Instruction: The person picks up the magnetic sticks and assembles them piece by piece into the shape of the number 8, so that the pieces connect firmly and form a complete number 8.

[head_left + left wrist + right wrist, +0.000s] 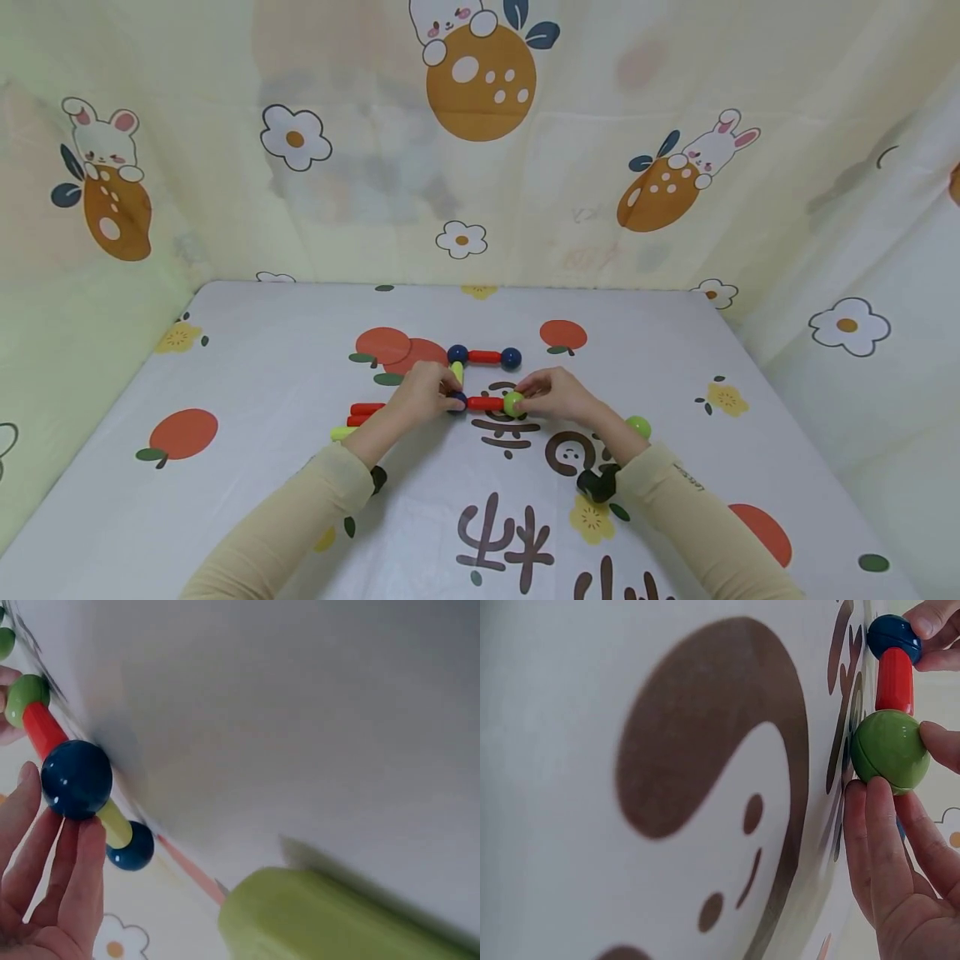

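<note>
My left hand (424, 392) pinches a dark blue ball (77, 780) at the near left corner of a shape made of balls and rods. With thumb and fingertips my right hand (558, 396) holds a green ball (890, 752). A red rod (486, 403) joins these two balls. From the held blue ball a yellow-green rod (115, 823) runs back to another blue ball (457, 355). There a second red rod (484, 357) leads right to a third blue ball (511, 359). The side between the green ball and that third ball has no rod.
Loose red rods (367, 409) and a yellow-green rod (343, 433) lie beside my left forearm. Another green ball (639, 427) sits by my right forearm. The tabletop cloth (262, 500) is printed with fruit and flowers; patterned curtains (360, 225) stand behind and at both sides.
</note>
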